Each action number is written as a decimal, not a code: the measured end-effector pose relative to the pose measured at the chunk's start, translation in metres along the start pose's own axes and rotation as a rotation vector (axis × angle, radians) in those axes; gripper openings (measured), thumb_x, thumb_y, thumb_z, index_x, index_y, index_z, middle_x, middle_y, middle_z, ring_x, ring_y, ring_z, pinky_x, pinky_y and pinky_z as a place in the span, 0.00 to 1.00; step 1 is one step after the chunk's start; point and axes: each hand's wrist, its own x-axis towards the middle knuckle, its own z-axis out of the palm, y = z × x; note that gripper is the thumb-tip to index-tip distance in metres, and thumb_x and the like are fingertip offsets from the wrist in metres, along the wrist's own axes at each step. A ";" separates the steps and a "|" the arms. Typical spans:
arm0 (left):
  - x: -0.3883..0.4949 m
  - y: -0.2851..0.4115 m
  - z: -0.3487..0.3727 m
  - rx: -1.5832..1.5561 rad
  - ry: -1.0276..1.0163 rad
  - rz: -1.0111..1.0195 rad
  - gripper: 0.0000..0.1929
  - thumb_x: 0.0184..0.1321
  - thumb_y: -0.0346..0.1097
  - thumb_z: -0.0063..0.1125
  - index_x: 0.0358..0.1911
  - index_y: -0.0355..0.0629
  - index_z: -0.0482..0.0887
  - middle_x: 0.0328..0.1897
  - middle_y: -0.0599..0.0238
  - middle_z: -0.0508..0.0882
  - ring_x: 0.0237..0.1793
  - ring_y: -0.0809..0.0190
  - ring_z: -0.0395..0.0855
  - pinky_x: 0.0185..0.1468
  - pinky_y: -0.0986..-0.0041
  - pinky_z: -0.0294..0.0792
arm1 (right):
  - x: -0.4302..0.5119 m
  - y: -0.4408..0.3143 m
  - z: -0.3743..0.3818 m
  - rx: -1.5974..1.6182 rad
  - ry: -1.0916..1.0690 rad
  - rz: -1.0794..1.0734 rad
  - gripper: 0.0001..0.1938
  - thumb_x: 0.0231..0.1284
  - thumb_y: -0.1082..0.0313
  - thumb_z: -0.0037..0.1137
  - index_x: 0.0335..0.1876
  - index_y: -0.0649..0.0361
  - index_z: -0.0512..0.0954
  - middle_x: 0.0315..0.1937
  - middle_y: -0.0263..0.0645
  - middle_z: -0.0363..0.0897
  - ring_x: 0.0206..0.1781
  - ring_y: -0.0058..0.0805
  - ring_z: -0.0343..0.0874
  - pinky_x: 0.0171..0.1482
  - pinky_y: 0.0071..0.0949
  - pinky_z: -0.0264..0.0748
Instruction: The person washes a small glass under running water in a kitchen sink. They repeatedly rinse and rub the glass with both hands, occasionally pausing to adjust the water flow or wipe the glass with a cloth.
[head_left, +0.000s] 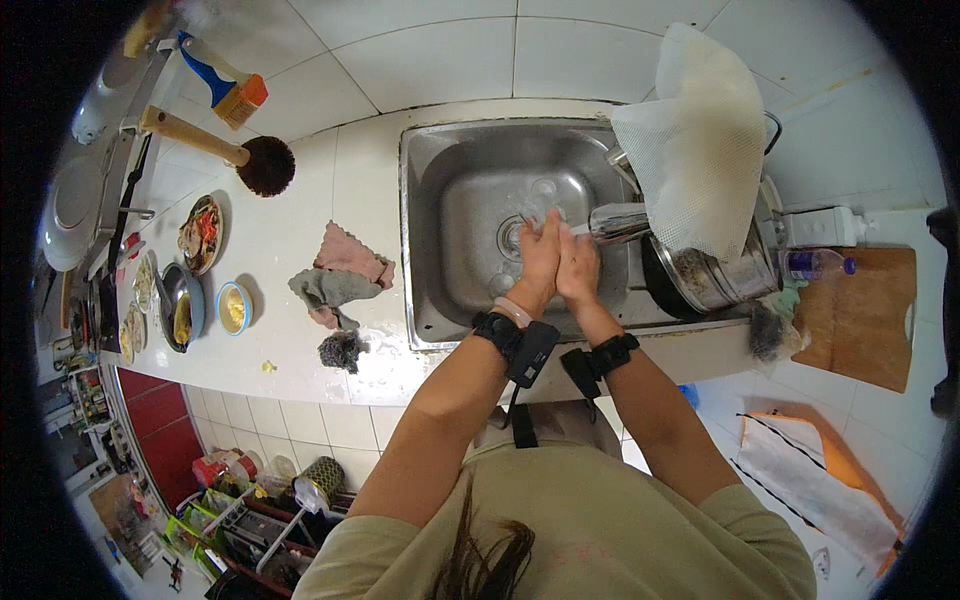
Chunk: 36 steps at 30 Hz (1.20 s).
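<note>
Over the stainless steel sink (465, 195), my left hand (538, 259) and my right hand (579, 266) are pressed together, palm against palm. Both hands look flat rather than balled into fists, and I see no object between them. Water runs from the shiny metal faucet (619, 223) onto the right hand's fingers. Below them is the drain (511, 238), partly covered by the left hand. Wet patches shine on the basin floor. Each wrist wears a black strap with a small device.
Right of the basin, a white mesh sheet (701, 142) drapes over stacked metal pots (731, 281). Left on the counter lie pink and grey cloths (337, 277), a steel-wool scourer (341, 351), a small bowl (235, 308) and dishes of food (200, 234). A round brush (266, 165) hangs from a rack.
</note>
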 end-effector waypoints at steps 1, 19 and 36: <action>0.001 0.004 -0.003 0.004 -0.030 -0.083 0.23 0.61 0.46 0.53 0.48 0.31 0.68 0.35 0.61 0.76 0.32 0.64 0.75 0.35 0.69 0.72 | -0.001 0.002 0.000 -0.079 -0.016 0.002 0.27 0.65 0.46 0.37 0.42 0.69 0.74 0.39 0.60 0.75 0.45 0.60 0.72 0.46 0.47 0.67; 0.022 0.038 -0.074 0.665 -0.780 0.288 0.31 0.52 0.26 0.62 0.61 0.49 0.64 0.55 0.62 0.71 0.51 0.64 0.73 0.49 0.72 0.73 | 0.048 0.009 -0.039 -0.045 -0.924 0.354 0.23 0.62 0.49 0.49 0.53 0.61 0.72 0.37 0.35 0.78 0.37 0.24 0.77 0.38 0.25 0.73; -0.003 0.033 -0.057 0.664 -0.258 0.344 0.14 0.61 0.50 0.50 0.36 0.46 0.75 0.31 0.59 0.81 0.15 0.68 0.71 0.13 0.82 0.58 | 0.039 0.010 -0.005 0.280 -0.269 0.493 0.24 0.60 0.48 0.51 0.48 0.63 0.72 0.37 0.37 0.75 0.37 0.27 0.73 0.46 0.28 0.68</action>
